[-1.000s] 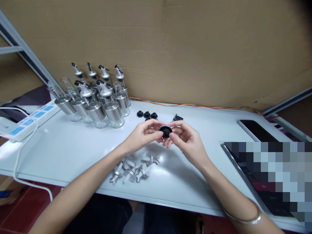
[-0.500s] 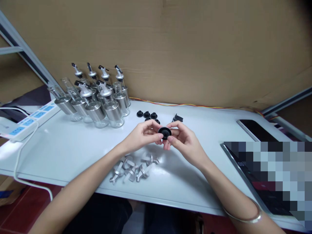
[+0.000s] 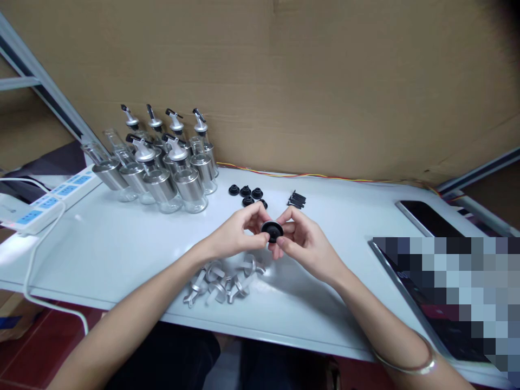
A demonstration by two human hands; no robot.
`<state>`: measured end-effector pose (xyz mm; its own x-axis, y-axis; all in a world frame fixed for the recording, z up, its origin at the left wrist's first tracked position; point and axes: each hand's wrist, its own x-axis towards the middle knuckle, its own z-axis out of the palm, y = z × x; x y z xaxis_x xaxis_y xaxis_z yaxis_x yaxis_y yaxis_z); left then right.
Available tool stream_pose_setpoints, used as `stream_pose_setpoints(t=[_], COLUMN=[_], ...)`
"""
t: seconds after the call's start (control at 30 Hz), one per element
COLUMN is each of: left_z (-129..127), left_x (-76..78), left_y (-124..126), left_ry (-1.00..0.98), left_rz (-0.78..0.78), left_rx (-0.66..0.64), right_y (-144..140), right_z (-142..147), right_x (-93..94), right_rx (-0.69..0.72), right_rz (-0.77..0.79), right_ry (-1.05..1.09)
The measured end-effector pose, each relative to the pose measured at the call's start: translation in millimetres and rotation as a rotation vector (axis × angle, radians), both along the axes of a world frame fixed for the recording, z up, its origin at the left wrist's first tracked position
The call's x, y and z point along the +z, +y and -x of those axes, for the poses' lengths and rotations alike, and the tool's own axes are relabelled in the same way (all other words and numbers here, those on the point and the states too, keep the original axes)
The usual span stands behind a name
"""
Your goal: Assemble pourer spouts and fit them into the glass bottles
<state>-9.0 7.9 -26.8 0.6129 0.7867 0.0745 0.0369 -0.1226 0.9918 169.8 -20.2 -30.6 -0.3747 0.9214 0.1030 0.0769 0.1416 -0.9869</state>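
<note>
Behind hands (image 3: 238, 234): 5 black stoppers (image 3: 245, 191), partly covered.

Assembly workshop: bottles (image 3: 158, 187), loose pourer parts (image 3: 219, 291)

The big dark tablet (image 3: 434, 330) on the right side of the tabletop (image 3: 325, 319) shows what looks like "00" (image 3: 402, 274), two little round zeros side by side, close to its left edge. Lower down, its red bar (image 3: 436, 311) has a tiny mark, but that one is too small and blurry to read.
</note>
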Motion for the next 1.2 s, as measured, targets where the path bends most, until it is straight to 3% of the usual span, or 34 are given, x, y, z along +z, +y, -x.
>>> stream_pose_setpoints(t=[0.4,0.87,1.2], left_z=[1.9,0.4,4.1], left_x=[6.3,8.7,-2.5], left_y=[-5.0,-8.2,-2.1], left_ry=[0.084,0.1,-0.046], left_rz=[-0.077,-0.111,-0.172], left_rx=[-0.009,0.04,-0.031], right_y=[-2.3,-2.8,0.8], right_z=[0.0,0.6,-1.6], right_x=[5.2,4.3,1.6], right_rx=[0.008,-0.016,0.018], right_rz=[-0.08,-0.111,-0.093], right_ry=[-0.142,-0.14,-0.022])
